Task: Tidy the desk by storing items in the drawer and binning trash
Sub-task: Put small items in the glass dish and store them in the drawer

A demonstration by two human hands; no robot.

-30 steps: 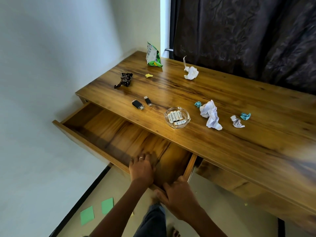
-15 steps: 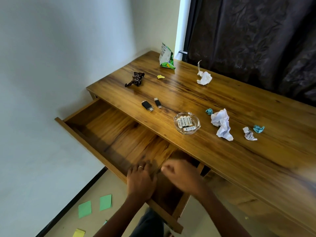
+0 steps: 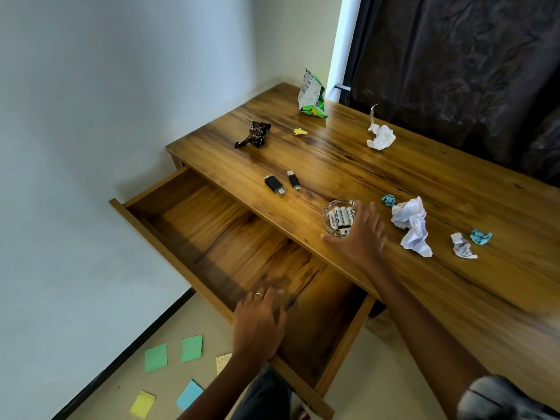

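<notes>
The wooden desk's drawer (image 3: 194, 237) stands pulled wide open with nothing inside. My left hand (image 3: 259, 322) rests over its front rail, fingers curled on the edge. My right hand (image 3: 360, 234) is spread over the near side of a glass bowl of batteries (image 3: 338, 218), thumb at its front rim, fingers along its right side. Two black USB sticks (image 3: 281, 183) lie left of the bowl. Crumpled white paper (image 3: 410, 225), teal scraps (image 3: 480, 237), a white tissue (image 3: 380, 136), a dark wrapper (image 3: 256, 134), a yellow scrap (image 3: 300, 132) and a green snack bag (image 3: 312, 95) are scattered on the desk (image 3: 454, 183).
A pale wall runs along the left, and a dark curtain (image 3: 454, 71) hangs behind the desk. Coloured sticky notes (image 3: 172, 356) lie on the floor below the drawer. A second drawer front sits shut to the right of the open one.
The drawer has slid further out. My right hand left the drawer's front edge and reached up onto the desk to the glass bowl. My left hand stays on the drawer front.
</notes>
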